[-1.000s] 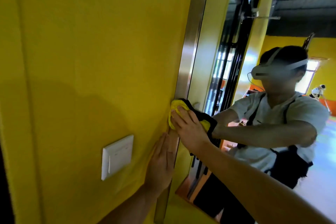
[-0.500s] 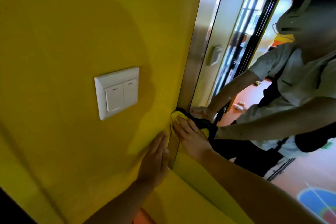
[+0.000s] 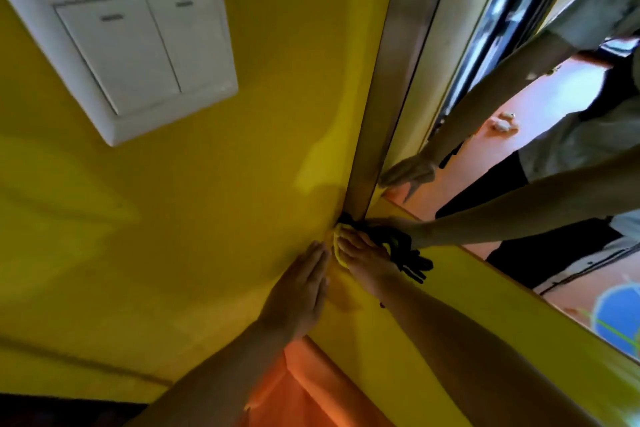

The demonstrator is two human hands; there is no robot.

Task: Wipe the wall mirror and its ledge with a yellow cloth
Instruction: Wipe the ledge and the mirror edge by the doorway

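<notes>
The right hand (image 3: 363, 253) presses the yellow cloth (image 3: 337, 239) into the bottom corner of the wall mirror (image 3: 519, 135), where the metal frame (image 3: 384, 90) meets the yellow ledge (image 3: 485, 291). The fingers lie flat over the cloth, and only a small yellow part shows beside them; a dark part of the cloth sticks out toward the glass. The left hand (image 3: 298, 291) is open, palm flat on the yellow wall (image 3: 242, 184) just beside the frame, and it holds nothing. It seems to give support only.

I think the step here is to clean the corner. To do it well, the fingertips should push the cloth deep into the angle, because dust collects there. Then the hand can pull the cloth along the ledge in one long stroke, with even pressure. The loose dark end may drag on the glass and leave marks, so it is better to fold it under the palm first. The white switch (image 3: 138, 45) is well apart and is not in the way
</notes>
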